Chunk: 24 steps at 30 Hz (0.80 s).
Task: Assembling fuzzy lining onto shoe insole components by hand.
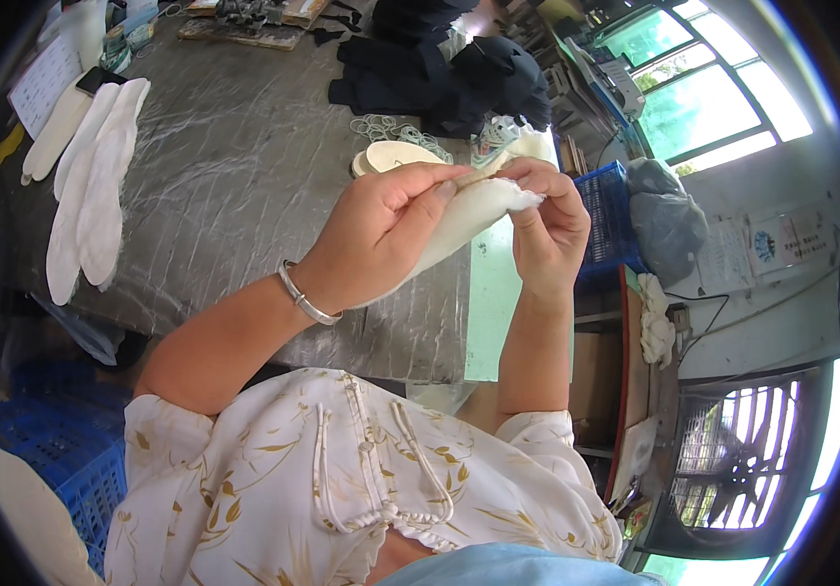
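A white sock [469,223] is stretched between my two hands above the table, its edge pinched in my fingers. My left hand [381,220] is closed on its left side, thumb against fingertips. On the other side, my right hand [549,220] grips the frayed-looking edge. The lower part of the sock hangs behind my left hand and wrist, partly hidden. Just beyond my hands lie a whitish bundle [534,146] and a cream oval piece [400,154].
Several long white socks [98,195] lie flat on the dark table [234,146] at left, a black phone-like object [100,80] near them. Dark cloth [410,83] is heaped at the back beside loose string [381,127]. Blue crates stand lower left [68,469] and right [605,210].
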Available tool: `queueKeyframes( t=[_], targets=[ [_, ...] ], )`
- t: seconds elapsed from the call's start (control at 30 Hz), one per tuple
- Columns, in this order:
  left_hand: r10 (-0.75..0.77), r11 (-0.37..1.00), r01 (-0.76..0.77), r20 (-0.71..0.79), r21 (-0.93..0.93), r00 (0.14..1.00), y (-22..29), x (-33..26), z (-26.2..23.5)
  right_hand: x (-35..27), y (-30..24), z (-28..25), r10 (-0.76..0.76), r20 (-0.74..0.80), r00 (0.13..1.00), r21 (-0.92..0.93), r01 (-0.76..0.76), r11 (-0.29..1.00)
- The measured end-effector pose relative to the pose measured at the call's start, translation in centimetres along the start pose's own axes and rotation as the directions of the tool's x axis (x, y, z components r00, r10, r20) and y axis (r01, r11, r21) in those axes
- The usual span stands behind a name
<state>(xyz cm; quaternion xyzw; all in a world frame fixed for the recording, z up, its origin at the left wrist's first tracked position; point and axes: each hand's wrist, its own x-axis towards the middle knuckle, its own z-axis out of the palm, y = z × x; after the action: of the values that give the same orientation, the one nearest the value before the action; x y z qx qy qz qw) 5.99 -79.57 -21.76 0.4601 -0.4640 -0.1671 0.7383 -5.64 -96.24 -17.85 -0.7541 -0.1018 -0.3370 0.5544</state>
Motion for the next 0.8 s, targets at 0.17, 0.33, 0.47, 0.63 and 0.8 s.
queueKeyframes(
  t=[0.17,0.33,0.47,0.63,0.8],
  targets=[
    [-0.005,1.0,0.005,0.01,0.004,1.0,-0.1,0.1,0.3,-0.2,0.1,-0.6,-0.077,0.035,0.996,-0.032,0.079,0.996],
    [-0.06,0.994,0.067,0.073,-0.092,0.996,0.0,-0.1,0.3,-0.4,-0.1,-0.3,-0.059,-0.024,0.998,-0.045,0.058,0.997],
    [-0.039,0.976,0.062,0.114,-0.21,0.993,-0.5,-0.1,0.3,-0.5,0.4,-0.4,-0.059,-0.065,0.996,-0.053,0.055,0.997],
    [-0.008,0.982,0.024,0.087,-0.185,0.996,-0.6,0.1,0.0,0.2,0.9,-0.2,-0.101,-0.056,0.993,-0.075,0.097,0.992],
    [0.023,0.997,-0.018,0.072,-0.069,0.997,-0.3,0.3,-0.5,0.2,0.5,0.1,-0.057,-0.073,0.996,-0.009,0.057,0.998]
  ],
)
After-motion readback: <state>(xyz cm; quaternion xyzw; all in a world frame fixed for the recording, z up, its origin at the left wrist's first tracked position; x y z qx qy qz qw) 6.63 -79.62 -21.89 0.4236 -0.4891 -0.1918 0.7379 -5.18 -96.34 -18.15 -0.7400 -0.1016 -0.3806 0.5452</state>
